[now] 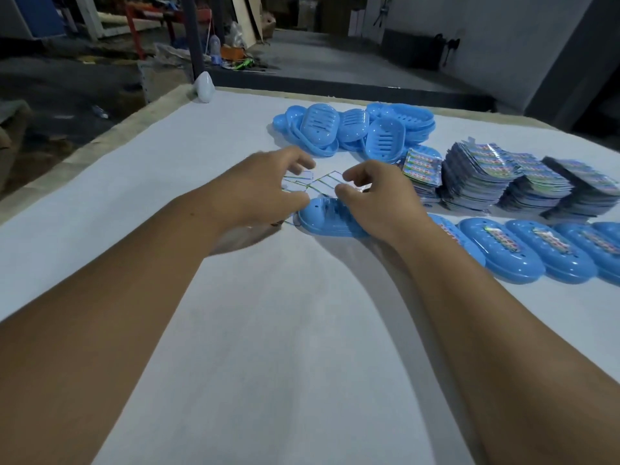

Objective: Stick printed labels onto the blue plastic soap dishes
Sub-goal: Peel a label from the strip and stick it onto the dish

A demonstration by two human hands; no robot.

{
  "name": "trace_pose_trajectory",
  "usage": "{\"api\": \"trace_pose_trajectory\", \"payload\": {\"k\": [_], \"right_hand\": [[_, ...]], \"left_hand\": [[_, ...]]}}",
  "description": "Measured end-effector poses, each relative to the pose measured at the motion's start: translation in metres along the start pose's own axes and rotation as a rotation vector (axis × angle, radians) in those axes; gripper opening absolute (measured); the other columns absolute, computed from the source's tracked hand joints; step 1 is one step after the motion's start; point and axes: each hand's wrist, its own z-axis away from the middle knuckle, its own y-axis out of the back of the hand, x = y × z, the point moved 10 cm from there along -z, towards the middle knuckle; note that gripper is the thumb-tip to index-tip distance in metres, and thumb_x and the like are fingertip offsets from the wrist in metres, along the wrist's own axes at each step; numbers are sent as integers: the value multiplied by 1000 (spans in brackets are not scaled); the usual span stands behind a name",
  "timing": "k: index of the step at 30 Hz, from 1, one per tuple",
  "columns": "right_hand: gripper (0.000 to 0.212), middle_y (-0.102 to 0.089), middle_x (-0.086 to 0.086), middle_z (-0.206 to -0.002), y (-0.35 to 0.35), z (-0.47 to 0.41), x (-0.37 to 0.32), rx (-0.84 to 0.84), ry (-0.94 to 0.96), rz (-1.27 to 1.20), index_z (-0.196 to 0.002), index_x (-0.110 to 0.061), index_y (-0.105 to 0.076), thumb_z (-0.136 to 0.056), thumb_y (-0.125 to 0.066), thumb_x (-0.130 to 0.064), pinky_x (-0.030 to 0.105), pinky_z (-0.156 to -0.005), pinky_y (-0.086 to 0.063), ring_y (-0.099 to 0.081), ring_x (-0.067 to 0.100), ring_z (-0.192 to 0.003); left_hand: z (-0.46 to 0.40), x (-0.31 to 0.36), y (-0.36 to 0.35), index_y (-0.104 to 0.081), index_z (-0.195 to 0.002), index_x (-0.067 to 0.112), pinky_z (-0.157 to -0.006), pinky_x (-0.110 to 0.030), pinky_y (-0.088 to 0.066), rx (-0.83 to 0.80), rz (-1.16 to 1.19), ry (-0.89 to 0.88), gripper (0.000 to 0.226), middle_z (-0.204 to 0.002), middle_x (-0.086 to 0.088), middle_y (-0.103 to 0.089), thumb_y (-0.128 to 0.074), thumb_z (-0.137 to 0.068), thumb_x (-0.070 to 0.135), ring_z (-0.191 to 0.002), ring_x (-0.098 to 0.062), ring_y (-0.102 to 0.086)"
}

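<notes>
A blue dish (322, 218) lies dome-up, unlabelled, by white backing slips (322, 182). Labelled dishes (523, 250) line up rightward; label stacks (503, 179) and loose dishes (352, 129) sit behind.

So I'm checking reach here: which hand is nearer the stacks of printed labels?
Right. The right hand is just left of the label stacks, over a blue soap dish. The left hand is farther left, beyond it.

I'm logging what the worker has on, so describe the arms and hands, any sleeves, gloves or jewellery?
Both forearms are bare, with no sleeve in view. The left hand and right hand wear no gloves. No watch, bracelet or ring shows, though the fingers are partly blurred.
</notes>
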Motion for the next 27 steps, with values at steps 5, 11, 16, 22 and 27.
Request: {"api": "trace_pose_trajectory", "payload": {"k": [5,11,16,22,27], "right_hand": [[32,-62,-8,-110,-10,4,-2,-90,8,46,-118,-29,-68,-88,-70,-39,27,-81,-41,-58,15,-98],[34,-62,-8,-113,-13,4,-6,-91,28,55,-119,-30,-68,-88,-70,-45,31,-88,-46,-59,16,-101],[31,-65,-5,-116,-19,5,-9,-94,48,36,-116,-28,-69,-90,-69,-44,29,-86,-45,-61,16,-102],[30,-64,-7,-114,-19,5,-9,-92,59,32,-115,-27,-70,-90,-70,-44,27,-85,-43,-60,14,-100],[25,-68,-10,-107,-8,5,-13,-6,76,-54,-110,-28,-71,-90,-71,-44,27,-84,-46,-59,10,-96]], "left_hand": [[3,-42,22,-60,-103,34,-67,-29,-40,88,-216,219,33,-104,8,-62,-72,-78,51,-90,-13,-58],[5,-45,22,-56,-115,28,-62,-27,-37,65,-170,281,61,-96,11,-59,-84,-67,54,-88,-10,-56],[9,-57,23,-58,-114,23,-65,-32,-58,101,94,410,65,-103,0,-62,-95,-62,33,-82,-17,-68],[10,-56,36,-72,-91,23,-64,-34,-61,233,253,409,16,-92,-4,-75,-83,-78,23,-75,-18,-74],[8,-44,49,-76,-82,22,-49,-11,-43,377,460,317,6,-76,8,-73,-78,-84,28,-51,9,-60]]}}
